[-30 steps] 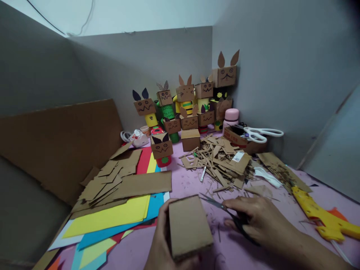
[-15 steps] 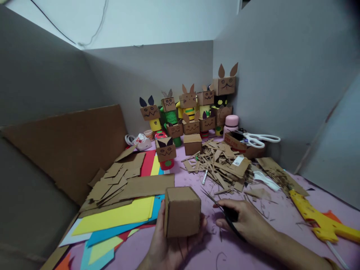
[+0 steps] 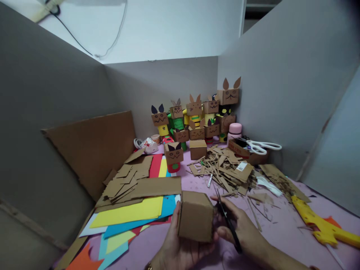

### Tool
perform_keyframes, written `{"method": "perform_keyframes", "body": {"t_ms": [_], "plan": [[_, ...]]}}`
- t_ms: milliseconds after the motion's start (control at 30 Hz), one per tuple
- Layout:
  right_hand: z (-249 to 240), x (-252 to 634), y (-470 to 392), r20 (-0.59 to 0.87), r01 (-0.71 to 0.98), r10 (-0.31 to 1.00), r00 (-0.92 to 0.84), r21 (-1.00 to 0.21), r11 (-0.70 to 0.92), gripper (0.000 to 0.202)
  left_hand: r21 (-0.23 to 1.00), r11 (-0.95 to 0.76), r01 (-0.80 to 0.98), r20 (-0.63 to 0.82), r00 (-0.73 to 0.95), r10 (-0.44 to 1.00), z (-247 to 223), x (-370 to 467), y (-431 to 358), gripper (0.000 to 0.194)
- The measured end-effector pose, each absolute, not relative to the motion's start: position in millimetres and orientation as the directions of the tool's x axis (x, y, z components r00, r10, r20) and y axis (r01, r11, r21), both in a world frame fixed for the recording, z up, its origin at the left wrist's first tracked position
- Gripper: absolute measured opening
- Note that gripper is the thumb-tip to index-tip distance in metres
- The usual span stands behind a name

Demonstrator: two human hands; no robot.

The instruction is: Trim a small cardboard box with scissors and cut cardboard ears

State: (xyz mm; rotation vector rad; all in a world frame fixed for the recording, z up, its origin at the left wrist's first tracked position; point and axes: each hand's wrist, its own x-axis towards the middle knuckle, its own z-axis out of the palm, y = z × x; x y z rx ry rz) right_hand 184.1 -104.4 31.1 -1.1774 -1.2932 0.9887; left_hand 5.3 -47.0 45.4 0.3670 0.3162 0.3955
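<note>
A plain brown cardboard box rests in my left hand, whose fingers wrap under and around its sides. My right hand grips a pair of black-handled scissors. Their blades point up and away, close beside the box's right side; whether they touch it I cannot tell. Behind the box stands a small cardboard figure with dark ears and a red base. Another plain cardboard box sits just right of that figure.
Cardboard scraps heap at centre right. Flat cardboard pieces and coloured paper lie left. A yellow glue gun lies right, white-handled scissors on a box behind. Several cardboard figures line the back. Grey panels enclose the table.
The view has shifted, so the scene sits lower and further right. My right hand has brought the scissors closer to the box, their blades now more upright. The held box has turned slightly.
</note>
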Motion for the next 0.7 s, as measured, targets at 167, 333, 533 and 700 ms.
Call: {"method": "perform_keyframes", "body": {"t_ms": [167,333,533,700], "plan": [[37.9,173.2,-107.5,0.184,-0.168,0.982,-0.038,-0.97,0.175,0.095,0.526,0.848,-0.07,-0.212,0.954,0.21,39.9,2.4,-47.2,0.089],[46.2,180.4,-109.1,0.137,-0.284,0.99,0.02,-0.949,0.137,0.07,0.701,0.713,0.014,-0.311,0.906,0.288,26.5,6.6,-46.4,0.088],[41.4,196.3,-103.6,0.025,-0.507,0.999,0.025,-0.861,0.034,0.06,0.972,0.231,0.048,-0.197,0.705,0.681,22.5,7.3,-41.5,0.057],[40.6,205.8,-101.2,-0.029,-0.531,0.995,-0.095,-0.844,-0.075,0.056,0.984,-0.179,0.028,0.135,0.539,0.831,28.7,-4.1,-34.3,0.063]]}}
